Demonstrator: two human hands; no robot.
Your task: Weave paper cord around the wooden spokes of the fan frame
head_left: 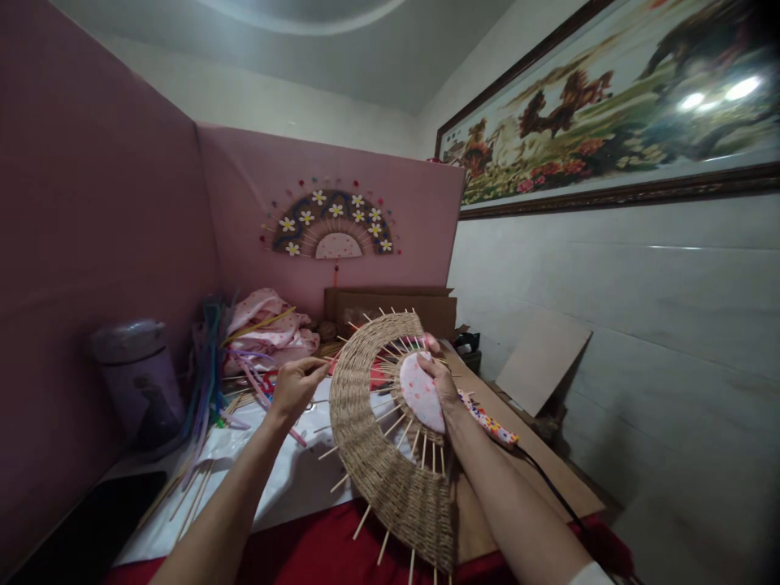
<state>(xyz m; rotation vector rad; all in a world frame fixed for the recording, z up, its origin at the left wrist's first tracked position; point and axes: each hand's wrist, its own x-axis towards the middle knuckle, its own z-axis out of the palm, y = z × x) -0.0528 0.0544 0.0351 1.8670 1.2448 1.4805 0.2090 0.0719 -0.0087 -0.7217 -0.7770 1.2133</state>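
Observation:
A half-round woven fan (pixel 359 406) of brown twine on thin wooden sticks is tilted in front of me, its stick ends jutting past the outer edge. My right hand (pixel 439 382) grips it at the half-round centre patch (pixel 419 390) of white cloth with pink dots, thumb on top and fingers mostly behind. At the fan's left edge, my left hand (pixel 298 388) has its fingertips pinched together beside a stick end. Something small and reddish shows near those fingertips, too small to name.
A finished-looking fan with white flowers (pixel 335 223) hangs on the pink partition (pixel 244 187). On the table are dotted cloth (pixel 268 329), colourful pipe cleaners (pixel 204 382), a lidded canister (pixel 137 390), a dark flat object (pixel 91 520), a cardboard sheet (pixel 542 479) and a flower-patterned glue gun (pixel 491 418) with a cord.

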